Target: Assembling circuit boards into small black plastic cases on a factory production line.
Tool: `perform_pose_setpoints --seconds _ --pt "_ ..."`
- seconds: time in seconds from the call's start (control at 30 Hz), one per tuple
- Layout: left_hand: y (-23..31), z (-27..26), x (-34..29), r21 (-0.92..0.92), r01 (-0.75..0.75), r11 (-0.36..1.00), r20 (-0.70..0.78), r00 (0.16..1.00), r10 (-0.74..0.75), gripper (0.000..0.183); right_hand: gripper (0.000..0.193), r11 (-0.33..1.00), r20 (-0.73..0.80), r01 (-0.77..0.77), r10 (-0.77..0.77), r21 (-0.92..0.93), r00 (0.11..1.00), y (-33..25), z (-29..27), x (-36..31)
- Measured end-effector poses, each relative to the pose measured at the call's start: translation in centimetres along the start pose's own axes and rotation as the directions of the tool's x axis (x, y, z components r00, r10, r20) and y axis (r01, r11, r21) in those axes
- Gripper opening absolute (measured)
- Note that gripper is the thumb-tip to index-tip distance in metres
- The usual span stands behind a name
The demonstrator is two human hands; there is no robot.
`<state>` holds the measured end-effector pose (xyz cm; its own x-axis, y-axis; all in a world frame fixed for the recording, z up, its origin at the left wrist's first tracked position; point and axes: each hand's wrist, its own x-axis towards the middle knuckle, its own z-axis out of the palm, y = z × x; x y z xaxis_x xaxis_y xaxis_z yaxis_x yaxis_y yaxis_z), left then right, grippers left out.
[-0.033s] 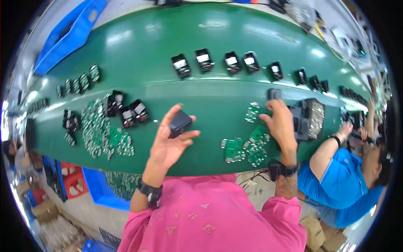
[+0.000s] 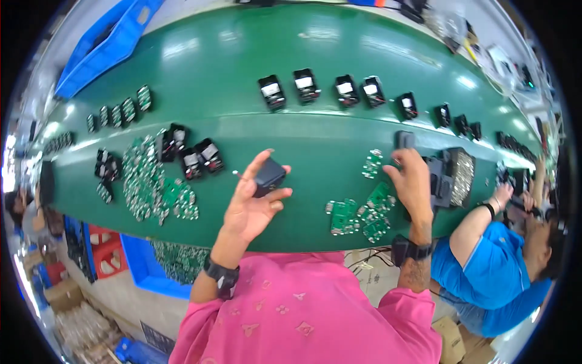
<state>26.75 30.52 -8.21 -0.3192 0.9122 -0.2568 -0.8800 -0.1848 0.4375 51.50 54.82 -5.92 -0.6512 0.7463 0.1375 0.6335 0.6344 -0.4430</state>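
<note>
My left hand point(image 2: 245, 206) holds a small black box-shaped plastic case point(image 2: 268, 178) between thumb and fingers, above the green table. A short thin wire with a pale end sticks out at its left side. My right hand point(image 2: 412, 185) reaches to the near edge of a dark grey plastic piece point(image 2: 405, 139). Its thumb stands apart from the bent fingers, and nothing shows between them. Whether the fingertips touch the piece I cannot tell. Beside that hand lie green circuit boards point(image 2: 344, 216) and, on its right, more black cases point(image 2: 439, 182).
A row of open black cases point(image 2: 347, 91) runs across the table point(image 2: 303, 139). Heaped circuit boards point(image 2: 142, 182) and several cases point(image 2: 209, 155) lie at left. A blue bin point(image 2: 151, 273) stands below the edge. A co-worker in blue point(image 2: 491, 261) sits at right.
The whole view has shifted slightly. My right hand's fingertips have drawn back a little from the dark grey piece. My left hand still holds the black case.
</note>
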Motion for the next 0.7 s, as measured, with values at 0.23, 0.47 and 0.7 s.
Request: perform_pose_setpoints --seconds 0.23,0.47,0.7 --pt "-0.7 -1.0 0.0 0.156 0.045 0.987 -0.015 0.999 -0.043 0.04 0.022 0.224 0.072 -0.131 0.256 0.966 0.964 -7.3 2.8 -2.8" --pt "1.4 2.1 -0.4 0.92 -0.157 0.359 0.126 0.986 0.108 0.033 0.03 0.292 0.42 -0.465 0.205 0.836 0.884 -12.7 5.3 -2.2" --pt "1.8 3.0 -1.8 0.995 -0.094 -0.044 0.096 0.994 0.051 0.028 0.042 0.652 0.378 -0.329 0.07 0.683 0.923 -14.2 5.4 -2.3"
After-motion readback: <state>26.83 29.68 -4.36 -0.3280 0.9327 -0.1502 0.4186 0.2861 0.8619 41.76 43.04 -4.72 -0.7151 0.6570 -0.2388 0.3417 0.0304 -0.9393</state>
